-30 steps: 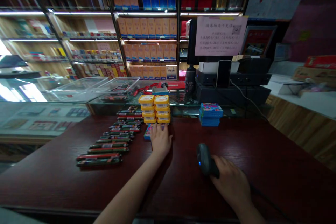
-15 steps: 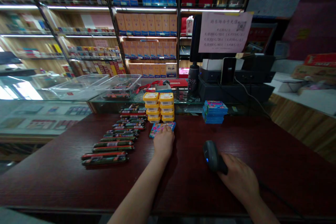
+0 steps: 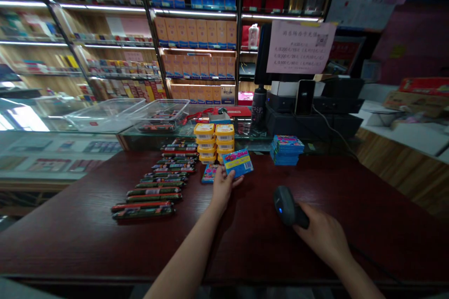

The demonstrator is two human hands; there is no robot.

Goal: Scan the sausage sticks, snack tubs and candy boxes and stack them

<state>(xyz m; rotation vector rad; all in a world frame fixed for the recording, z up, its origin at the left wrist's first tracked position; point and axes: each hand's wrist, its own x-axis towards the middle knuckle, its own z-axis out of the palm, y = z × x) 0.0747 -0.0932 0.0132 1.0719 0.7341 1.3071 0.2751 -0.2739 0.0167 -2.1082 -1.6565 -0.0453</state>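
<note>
My left hand [image 3: 224,184] pinches a flat blue packet [image 3: 238,162] by its lower edge, tilted up so a yellow band and a barcode face me. Another blue packet [image 3: 209,174] lies on the table just behind that hand, partly covered by it. Two stacks of yellow-lidded tubs [image 3: 205,143] stand right behind. In my right hand [image 3: 322,229] is a black barcode scanner [image 3: 286,206] with a blue light on; its head points up and left. A stack of similar blue packets [image 3: 286,150] sits at the back right of the table.
Several long wrapped sticks [image 3: 154,192] lie in a slanting row on the left of the dark wooden table [image 3: 256,247]. Clear plastic bins [image 3: 164,114] rest on the glass counter behind. A monitor with a paper sign [image 3: 298,49] rises at the back right, beside a phone [image 3: 304,97].
My left hand has lifted one blue packet off the table and turned it up, slightly to the right, uncovering another packet beneath. The right hand with the scanner has barely moved.
</note>
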